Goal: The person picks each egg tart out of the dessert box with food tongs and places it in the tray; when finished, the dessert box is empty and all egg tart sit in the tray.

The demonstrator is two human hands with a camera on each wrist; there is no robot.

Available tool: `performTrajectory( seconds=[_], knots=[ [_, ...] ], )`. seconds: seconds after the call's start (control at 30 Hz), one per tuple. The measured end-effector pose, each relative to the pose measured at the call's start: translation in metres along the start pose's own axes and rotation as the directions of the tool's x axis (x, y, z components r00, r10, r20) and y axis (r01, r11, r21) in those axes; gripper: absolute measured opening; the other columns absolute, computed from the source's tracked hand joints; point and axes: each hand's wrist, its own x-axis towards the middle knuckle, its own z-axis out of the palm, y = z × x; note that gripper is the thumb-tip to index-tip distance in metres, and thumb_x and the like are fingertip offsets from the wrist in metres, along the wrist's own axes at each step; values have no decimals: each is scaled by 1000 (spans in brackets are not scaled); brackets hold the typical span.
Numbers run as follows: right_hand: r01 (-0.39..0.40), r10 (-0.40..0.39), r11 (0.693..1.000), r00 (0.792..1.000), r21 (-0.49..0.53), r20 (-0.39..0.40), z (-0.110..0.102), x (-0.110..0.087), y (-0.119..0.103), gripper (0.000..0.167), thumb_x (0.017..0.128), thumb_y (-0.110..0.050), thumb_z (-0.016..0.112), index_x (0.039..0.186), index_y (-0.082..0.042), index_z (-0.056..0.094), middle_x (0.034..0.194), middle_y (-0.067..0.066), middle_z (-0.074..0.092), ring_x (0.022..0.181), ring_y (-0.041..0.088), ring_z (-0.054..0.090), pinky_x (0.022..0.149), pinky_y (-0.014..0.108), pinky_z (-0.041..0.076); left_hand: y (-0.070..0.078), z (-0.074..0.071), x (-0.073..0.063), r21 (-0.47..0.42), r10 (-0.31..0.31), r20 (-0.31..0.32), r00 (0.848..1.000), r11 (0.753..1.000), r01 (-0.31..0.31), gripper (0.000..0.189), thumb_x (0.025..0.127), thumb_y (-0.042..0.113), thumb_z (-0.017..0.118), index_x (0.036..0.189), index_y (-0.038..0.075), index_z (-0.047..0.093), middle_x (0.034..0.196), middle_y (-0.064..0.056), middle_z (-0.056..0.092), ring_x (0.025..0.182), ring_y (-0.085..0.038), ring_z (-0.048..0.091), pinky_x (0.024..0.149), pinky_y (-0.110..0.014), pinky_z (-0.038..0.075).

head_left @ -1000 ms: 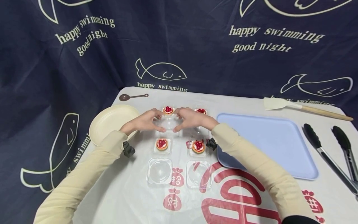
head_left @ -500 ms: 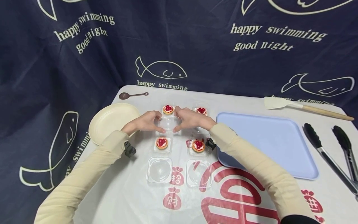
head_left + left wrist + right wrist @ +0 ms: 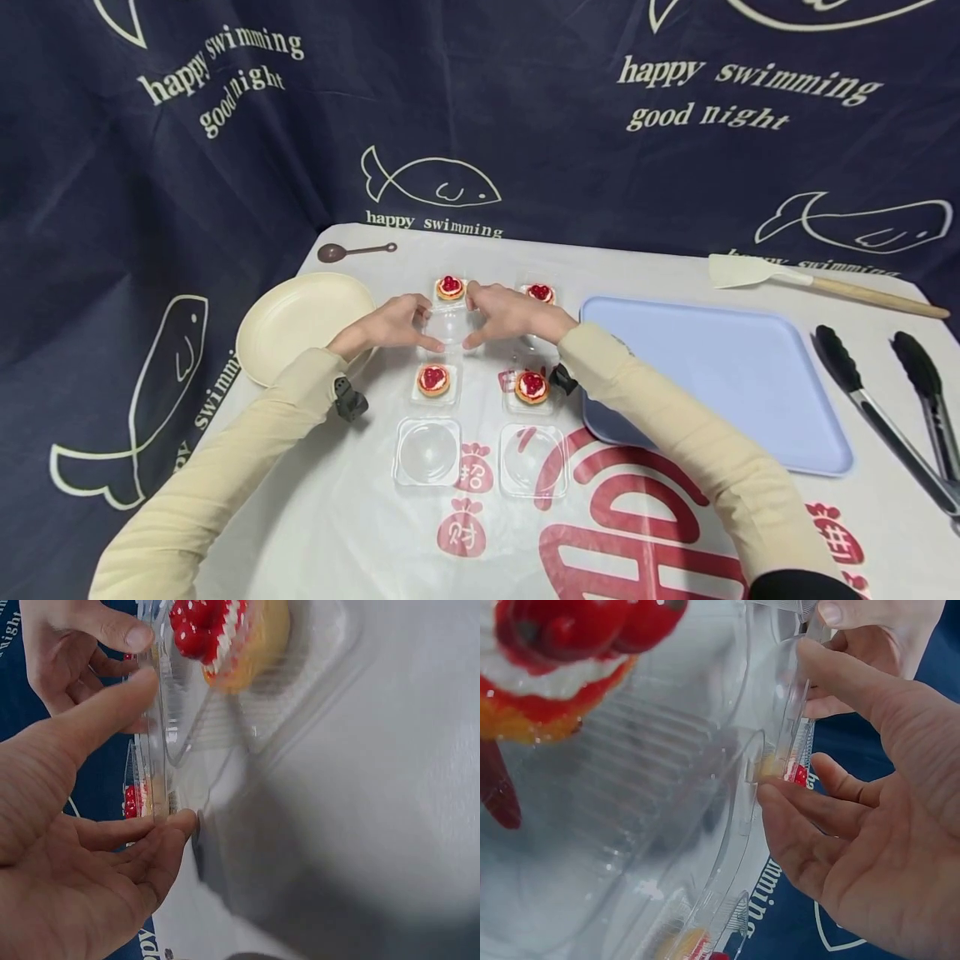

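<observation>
A pair of bare hands reaches over the white tablecloth (image 3: pixel 330 517) with red print. The left hand (image 3: pixel 390 323) holds the left side of a square, clear plastic lid (image 3: pixel 448 327), its thumb on the near edge and its fingers farther along. The right hand (image 3: pixel 513 314) holds the right side in the same way, thumb near and fingers far. The lid spans the gap between them, just on the near side of the far-left tart (image 3: pixel 450 288), a small round one with golden crust, white cream and glossy red fruit.

Three matching tarts sit near the hands in clear plastic bases: the far-right tart (image 3: pixel 540 293), partly behind the right hand, the near-left tart (image 3: pixel 433 380) and the near-right tart (image 3: pixel 532 387). Nearer still lie two more square, clear plastic lids (image 3: pixel 427 452), side by side.

To the left are a round cream plate (image 3: pixel 296 321), partly behind the left arm, and, farther back, a small brown spoon (image 3: pixel 333 252). To the right lies a pale blue rectangular tray (image 3: pixel 735 375), partly under the right sleeve. Beyond it rests a spatula (image 3: pixel 813 284) with a white blade and wooden handle, and at the right edge lie metal tongs with black tips (image 3: pixel 885 427). A navy cloth (image 3: pixel 555 158) printed with white fish hangs behind.
</observation>
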Motion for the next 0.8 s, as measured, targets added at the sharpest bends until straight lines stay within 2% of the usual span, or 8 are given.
performTrajectory(
  seconds=[0.23,0.33,0.47,0.63,0.8],
  knots=[
    [-19,19,1000,1000,-10,13,1,1,-1,53,81,-34,79,114,-3,51,93,7,56,80,20,49,67,31,43,-1,1,1,-113,-28,10,1000,993,29,62,76,13,82,122,-14,49,113,-23,56,106,-32,54,102,-42,44],
    [-22,22,1000,1000,-9,10,1,1,-2,53,81,-35,80,114,-4,51,92,7,55,80,20,49,67,31,43,-2,1,2,-151,-38,19,999,988,41,60,76,11,81,120,-14,49,108,-19,55,102,-29,53,99,-39,44],
    [-27,27,999,1000,-18,0,0,2,-2,54,80,-34,80,113,-4,51,90,6,54,81,20,49,67,32,44,-2,0,3,-179,-52,32,998,982,56,62,77,9,80,123,-14,45,106,-16,52,100,-26,50,94,-34,44],
    [-38,39,999,999,-30,2,-1,1,-3,56,79,-35,81,114,-4,52,92,6,54,83,20,50,68,32,44,-2,-1,3,-207,-57,53,997,976,67,65,78,9,79,126,-14,42,109,-17,50,102,-27,48,94,-33,42],
    [-37,38,999,999,-35,25,-1,0,-3,55,81,-38,79,114,-4,52,90,5,52,83,20,48,67,31,42,-3,-4,1,-201,-62,80,995,977,77,64,79,13,79,125,-12,42,109,-15,48,101,-25,46,92,-32,40]
  ],
)
